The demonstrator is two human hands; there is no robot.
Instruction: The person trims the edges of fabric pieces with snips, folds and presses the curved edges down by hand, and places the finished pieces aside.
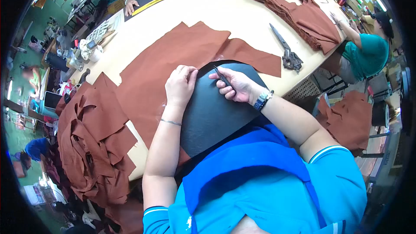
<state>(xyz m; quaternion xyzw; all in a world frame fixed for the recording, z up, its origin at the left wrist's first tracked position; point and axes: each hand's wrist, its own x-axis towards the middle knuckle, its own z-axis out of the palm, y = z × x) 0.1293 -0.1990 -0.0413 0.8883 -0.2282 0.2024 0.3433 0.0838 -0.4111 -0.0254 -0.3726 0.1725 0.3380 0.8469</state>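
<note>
A dark grey sheet with a curved top edge (216, 121) lies over brown fabric (160, 67) in front of my body. My left hand (181, 84) rests at the sheet's upper left edge, thumb and forefinger pinched together; what is between them, if anything, is too small to make out. Above the same sheet, my right hand (237, 86) is closed around a small slim black tool (222, 77), whose tip points up and left toward the curved edge. The tool's exact kind cannot be told, since the fingers cover part of it.
Large metal shears (286, 50) lie to the right on the pale table (208, 6). Crumpled brown fabric (93, 134) is heaped at the left, and stacked brown pieces (299, 17) lie at the back right. Across the table, a person's hands hold a yellow ruler (154, 3); another person works at right.
</note>
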